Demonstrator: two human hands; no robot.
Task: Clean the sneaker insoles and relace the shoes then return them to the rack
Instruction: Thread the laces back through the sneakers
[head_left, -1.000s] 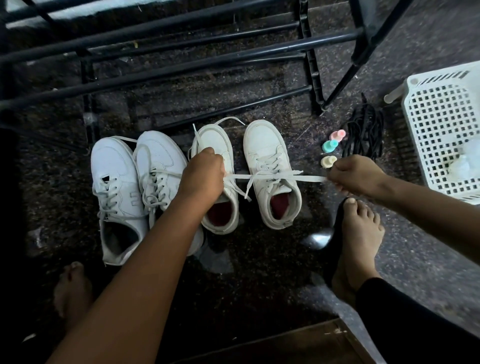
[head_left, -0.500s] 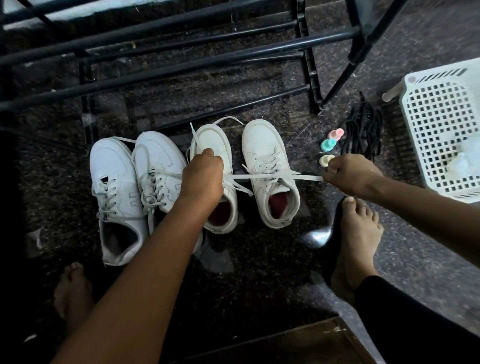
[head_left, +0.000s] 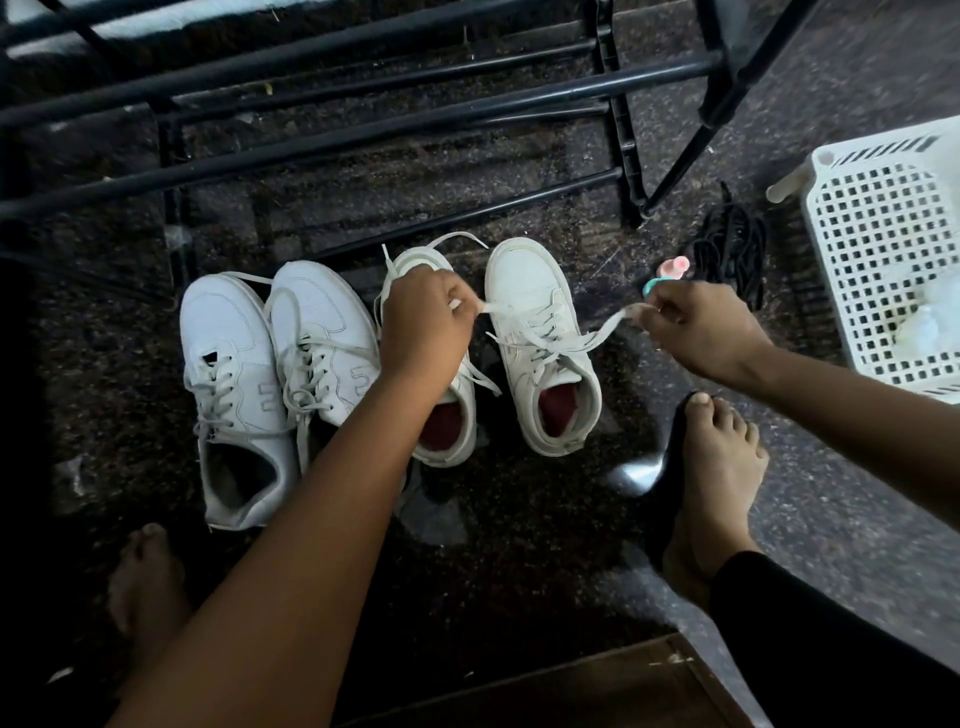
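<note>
Both ends of a white sneaker lace (head_left: 608, 329) are held pinched, one in the left grip (head_left: 423, 322), one in the right grip (head_left: 696, 327).

Four white sneakers (head_left: 524, 283), one lace (head_left: 610, 328) outstretched

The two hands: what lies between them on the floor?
In the head view, the rightmost white sneaker lies between the left hand and the right hand. Each hand holds one end of its lace, which spans the gap.
</note>
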